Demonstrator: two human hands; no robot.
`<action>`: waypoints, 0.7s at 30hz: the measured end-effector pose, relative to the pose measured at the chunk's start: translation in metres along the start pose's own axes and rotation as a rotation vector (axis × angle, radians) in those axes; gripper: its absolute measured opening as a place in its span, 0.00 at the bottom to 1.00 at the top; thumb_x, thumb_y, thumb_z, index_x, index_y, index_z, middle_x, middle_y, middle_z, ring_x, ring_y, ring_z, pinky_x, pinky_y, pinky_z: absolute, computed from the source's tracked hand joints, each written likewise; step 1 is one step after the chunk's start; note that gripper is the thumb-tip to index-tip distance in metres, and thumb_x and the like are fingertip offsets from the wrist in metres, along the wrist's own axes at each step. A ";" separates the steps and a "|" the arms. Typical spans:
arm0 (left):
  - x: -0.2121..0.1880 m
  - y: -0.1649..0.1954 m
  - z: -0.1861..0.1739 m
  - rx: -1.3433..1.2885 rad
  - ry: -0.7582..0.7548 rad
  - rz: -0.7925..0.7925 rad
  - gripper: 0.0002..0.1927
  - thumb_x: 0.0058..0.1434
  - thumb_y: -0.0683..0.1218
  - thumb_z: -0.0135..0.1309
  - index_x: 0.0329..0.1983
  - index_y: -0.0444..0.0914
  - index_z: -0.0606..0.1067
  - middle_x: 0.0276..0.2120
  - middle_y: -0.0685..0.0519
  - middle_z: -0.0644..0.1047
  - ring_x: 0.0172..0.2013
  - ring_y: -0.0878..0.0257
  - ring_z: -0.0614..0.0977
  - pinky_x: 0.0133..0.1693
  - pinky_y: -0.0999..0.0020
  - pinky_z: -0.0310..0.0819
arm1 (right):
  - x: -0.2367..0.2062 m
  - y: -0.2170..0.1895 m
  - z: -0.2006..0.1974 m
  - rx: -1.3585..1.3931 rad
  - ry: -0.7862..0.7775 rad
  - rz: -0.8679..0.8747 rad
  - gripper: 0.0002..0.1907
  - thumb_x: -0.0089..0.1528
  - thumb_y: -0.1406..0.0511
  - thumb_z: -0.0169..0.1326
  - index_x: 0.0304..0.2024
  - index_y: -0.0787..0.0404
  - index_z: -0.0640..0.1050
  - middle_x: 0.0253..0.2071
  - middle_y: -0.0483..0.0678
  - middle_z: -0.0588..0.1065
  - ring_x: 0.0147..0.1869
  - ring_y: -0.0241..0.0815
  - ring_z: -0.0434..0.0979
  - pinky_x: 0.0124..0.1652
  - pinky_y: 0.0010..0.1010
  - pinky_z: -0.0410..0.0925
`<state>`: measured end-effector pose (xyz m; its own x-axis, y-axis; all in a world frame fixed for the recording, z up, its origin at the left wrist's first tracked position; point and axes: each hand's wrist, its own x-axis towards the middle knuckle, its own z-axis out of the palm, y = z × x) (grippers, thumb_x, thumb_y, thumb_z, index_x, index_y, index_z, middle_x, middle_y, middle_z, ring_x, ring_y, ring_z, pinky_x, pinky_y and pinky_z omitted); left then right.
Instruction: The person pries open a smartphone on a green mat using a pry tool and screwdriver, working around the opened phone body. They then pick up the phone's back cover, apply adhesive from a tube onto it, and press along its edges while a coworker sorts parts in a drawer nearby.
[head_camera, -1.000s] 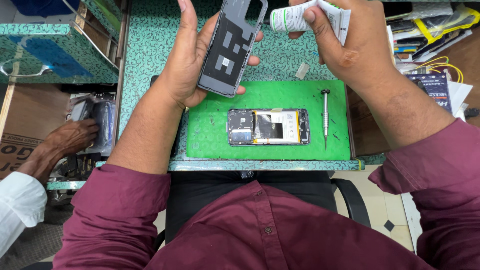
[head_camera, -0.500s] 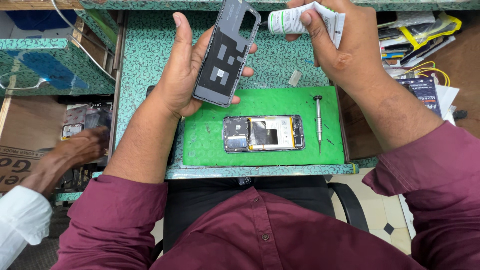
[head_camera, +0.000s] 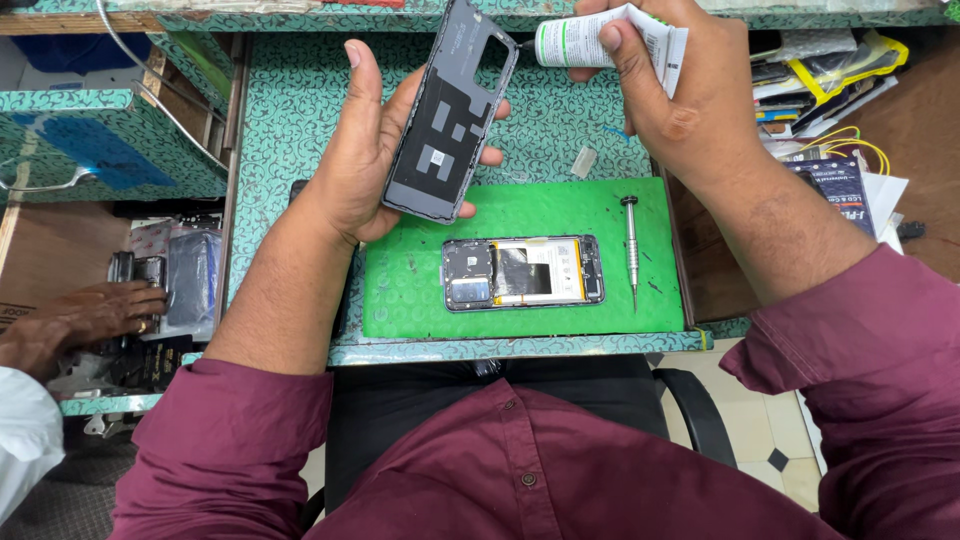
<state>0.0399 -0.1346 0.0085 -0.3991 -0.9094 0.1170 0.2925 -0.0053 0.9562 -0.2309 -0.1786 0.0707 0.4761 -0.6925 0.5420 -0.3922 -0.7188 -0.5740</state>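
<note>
Left hand (head_camera: 385, 150) cradles the phone back cover (head_camera: 448, 110) inner side up above the green mat (head_camera: 420, 280), right hand (head_camera: 660, 90) pinches the glue tube (head_camera: 590, 40) at its top edge; we should keep the bead thin, hugging the rim.

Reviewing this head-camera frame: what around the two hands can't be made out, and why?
- Tube in the right hand: its back end is covered by the fingers; its nozzle tip at the back cover is too small to show any glue.
- Back cover's outer face: turned away, against the left hand.
- Opened phone on the green mat: parts too small to identify.
- Another person's hand: what it rests on is unclear.
</note>
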 end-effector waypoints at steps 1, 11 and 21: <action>0.000 0.000 0.000 0.003 -0.001 0.003 0.55 0.59 0.83 0.21 0.78 0.46 0.57 0.64 0.44 0.74 0.56 0.58 0.81 0.43 0.53 0.88 | 0.000 0.000 0.000 0.005 0.003 0.000 0.13 0.77 0.62 0.46 0.55 0.63 0.76 0.36 0.45 0.80 0.23 0.29 0.69 0.25 0.21 0.63; 0.001 0.000 0.003 0.008 0.005 -0.034 0.55 0.58 0.83 0.19 0.78 0.47 0.56 0.64 0.44 0.75 0.54 0.58 0.82 0.41 0.53 0.88 | -0.002 0.000 0.000 -0.002 0.001 -0.046 0.13 0.79 0.61 0.46 0.56 0.62 0.76 0.37 0.45 0.81 0.24 0.29 0.69 0.27 0.21 0.64; 0.002 -0.001 0.002 0.042 -0.007 -0.064 0.55 0.57 0.84 0.19 0.76 0.47 0.59 0.64 0.45 0.75 0.53 0.57 0.83 0.40 0.54 0.87 | 0.000 -0.004 0.001 0.014 0.010 -0.022 0.13 0.78 0.61 0.47 0.57 0.62 0.76 0.38 0.46 0.81 0.24 0.28 0.69 0.27 0.21 0.64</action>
<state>0.0367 -0.1358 0.0082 -0.4219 -0.9049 0.0569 0.2298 -0.0460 0.9721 -0.2283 -0.1756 0.0723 0.4762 -0.6771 0.5611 -0.3708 -0.7332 -0.5700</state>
